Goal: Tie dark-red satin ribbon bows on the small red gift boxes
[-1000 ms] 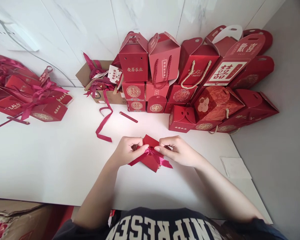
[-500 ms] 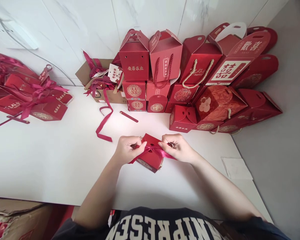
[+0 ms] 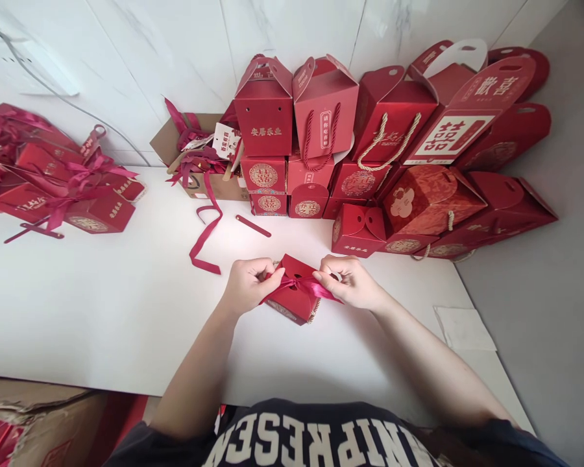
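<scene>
A small red gift box with gold print sits on the white table in front of me. Across its top runs a magenta ribbon, knotted near the middle, over a dark hole in the lid. My left hand pinches the ribbon at the box's left side. On the other side, my right hand is closed on the ribbon too, its thumb pressed against the fingers. Twisted cream cord shows at the box's lower right edge. Parts of the ribbon are hidden inside both hands.
Red gift boxes stand stacked along the wall. A cardboard box holds ribbons and tags. One loose ribbon and a red strip lie on the table. Ribboned boxes are piled at left; a carton is below.
Both hands have drawn slightly apart, holding the ribbon, and the knot looks tighter. The whole view has shifted a little.
</scene>
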A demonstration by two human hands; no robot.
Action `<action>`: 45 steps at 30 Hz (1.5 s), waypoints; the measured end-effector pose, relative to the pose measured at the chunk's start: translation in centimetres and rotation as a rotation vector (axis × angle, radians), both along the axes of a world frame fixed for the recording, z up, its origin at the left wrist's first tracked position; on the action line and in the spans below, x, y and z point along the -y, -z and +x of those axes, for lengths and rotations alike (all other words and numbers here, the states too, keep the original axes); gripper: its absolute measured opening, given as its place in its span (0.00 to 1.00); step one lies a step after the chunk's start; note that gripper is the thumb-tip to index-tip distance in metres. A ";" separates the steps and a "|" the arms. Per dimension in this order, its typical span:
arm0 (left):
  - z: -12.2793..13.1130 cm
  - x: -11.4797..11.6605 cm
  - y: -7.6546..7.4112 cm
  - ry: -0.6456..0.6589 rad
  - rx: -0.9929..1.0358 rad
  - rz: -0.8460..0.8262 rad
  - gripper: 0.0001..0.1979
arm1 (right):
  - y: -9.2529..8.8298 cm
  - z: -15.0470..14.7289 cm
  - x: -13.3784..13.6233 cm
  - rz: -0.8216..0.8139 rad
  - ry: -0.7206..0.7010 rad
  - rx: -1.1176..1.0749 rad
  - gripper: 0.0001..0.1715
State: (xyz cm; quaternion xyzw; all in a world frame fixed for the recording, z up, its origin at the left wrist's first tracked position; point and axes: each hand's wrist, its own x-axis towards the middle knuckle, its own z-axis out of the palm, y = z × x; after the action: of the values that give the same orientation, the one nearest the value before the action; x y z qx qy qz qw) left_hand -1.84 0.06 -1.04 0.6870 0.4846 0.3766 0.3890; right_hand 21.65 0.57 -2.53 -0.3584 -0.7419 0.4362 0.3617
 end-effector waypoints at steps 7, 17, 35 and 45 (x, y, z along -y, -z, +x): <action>0.2 0.2 -0.2 0.021 -0.113 0.027 0.22 | -0.3 -0.2 -0.2 -0.057 -0.073 -0.007 0.24; 0.2 0.4 -1.1 0.102 -0.273 0.005 0.27 | -0.4 -0.8 -0.9 -0.148 -0.017 -0.072 0.28; -0.8 0.0 -1.1 0.138 -0.133 -0.284 0.25 | -1.3 -4.9 4.7 0.855 -0.054 0.582 0.12; -0.5 0.0 -0.9 0.085 -0.149 -0.263 0.25 | -3.8 -3.0 4.1 0.653 -0.211 0.519 0.13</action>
State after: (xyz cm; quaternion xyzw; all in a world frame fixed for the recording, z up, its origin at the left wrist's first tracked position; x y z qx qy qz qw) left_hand -2.34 0.10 -0.10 0.6761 0.5278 0.2413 0.4540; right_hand 18.65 -3.56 1.31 -0.2453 -0.9400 0.1083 0.2108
